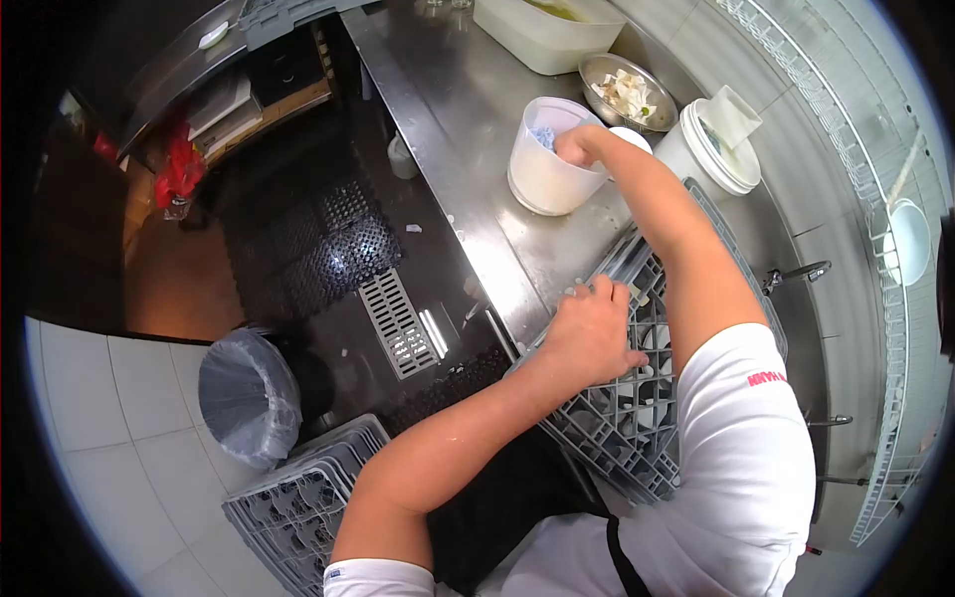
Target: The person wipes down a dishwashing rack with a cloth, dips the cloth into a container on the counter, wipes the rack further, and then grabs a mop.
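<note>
My right hand (575, 149) reaches down inside a translucent white plastic tub (542, 184) on the steel counter. Beside it, at the tub's inner wall, shows a bit of blue material (542, 136), perhaps a cloth. The right fingertips are hidden in the tub. Nearer to me, my left hand (594, 333) lies over a grey dishwasher rack (622, 438), its thumb apart from the lightly bent fingers. Just beyond those fingers is a clear item (625, 261) at the rack's corner. White pieces (652, 398) show through the rack's grid, partly covered by my arms.
Behind the tub stand a metal bowl (668, 111) of scraps, a white bucket (686, 149) and a large pale bin (542, 38). Taps (801, 274) and a wire shelf (875, 239) line the right wall. A lined trash bin (244, 393) and stacked racks (298, 502) stand lower left.
</note>
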Tool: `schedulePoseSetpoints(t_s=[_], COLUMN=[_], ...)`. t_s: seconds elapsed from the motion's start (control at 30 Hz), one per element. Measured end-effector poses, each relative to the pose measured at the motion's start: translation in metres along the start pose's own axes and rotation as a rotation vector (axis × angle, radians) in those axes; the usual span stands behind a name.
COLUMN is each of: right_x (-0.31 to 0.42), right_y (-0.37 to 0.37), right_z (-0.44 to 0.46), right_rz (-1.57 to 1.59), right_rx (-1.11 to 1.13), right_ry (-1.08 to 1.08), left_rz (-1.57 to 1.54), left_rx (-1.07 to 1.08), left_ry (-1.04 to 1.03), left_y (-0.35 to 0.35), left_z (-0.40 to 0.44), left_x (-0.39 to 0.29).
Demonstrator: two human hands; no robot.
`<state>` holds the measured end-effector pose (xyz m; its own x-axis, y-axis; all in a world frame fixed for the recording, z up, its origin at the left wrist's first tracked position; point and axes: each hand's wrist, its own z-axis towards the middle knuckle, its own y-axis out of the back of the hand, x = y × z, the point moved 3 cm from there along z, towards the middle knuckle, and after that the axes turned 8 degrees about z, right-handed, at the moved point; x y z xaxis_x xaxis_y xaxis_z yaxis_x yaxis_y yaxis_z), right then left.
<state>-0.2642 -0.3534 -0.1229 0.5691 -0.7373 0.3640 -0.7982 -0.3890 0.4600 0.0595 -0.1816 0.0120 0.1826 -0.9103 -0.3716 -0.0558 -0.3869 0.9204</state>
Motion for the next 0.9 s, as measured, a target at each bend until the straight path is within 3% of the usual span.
schedulePoseSetpoints(t_s=[0.13, 0.23, 0.33, 0.43, 0.47, 0.57, 0.6, 0.7, 0.8, 0.9], right_x=[0.025, 0.036, 0.048, 0.051, 0.045, 0.071, 0.068, 0.074, 0.036, 0.015], right_y=[-0.019, -0.021, -0.028, -0.029, -0.027, -0.022, -0.023, -0.026, -0.034, -0.028], right_z=[-0.037, -0.052, -0.076, -0.068, -0.05, -0.075, -0.086, -0.1, -0.033, -0.009], right_rz=[-0.002, 0.198, -0.15, -0.14, -0.167, -0.818, -0.43, -0.696, -0.735, -0.714], right_rx=[0.083, -0.126, -0.271, -0.33, -0.379, -0.569, -0.771, -0.745, -0.421, -0.278], right_ry=[-0.002, 0.157, 0.078, -0.065, -0.022, 0.277, 0.426, 0.371, 0.34, 0.375], left_rz=[-0.012, -0.038, -0.035, -0.011, -0.001, 0.005, 0.0, 0.012, -0.017, -0.028], left_rx=[-0.001, -0.012, -0.044, -0.07, -0.081, -0.088, -0.087, -0.129, -0.143, -0.13], left_ry=[0.008, 0.005, 0.0, -0.009, -0.009, -0.005, -0.01, -0.019, -0.038, -0.04], left_y=[0.001, 0.0, -0.002, -0.003, -0.004, -0.004, -0.005, -0.008, -0.01, -0.009], left_z=[-0.001, -0.001, -0.001, 0.001, 0.001, -0.001, -0.001, 0.001, 0.001, 0.001], left_x=[0.0, 0.001, -0.001, -0.002, -0.003, 0.0, -0.002, -0.002, -0.003, -0.003])
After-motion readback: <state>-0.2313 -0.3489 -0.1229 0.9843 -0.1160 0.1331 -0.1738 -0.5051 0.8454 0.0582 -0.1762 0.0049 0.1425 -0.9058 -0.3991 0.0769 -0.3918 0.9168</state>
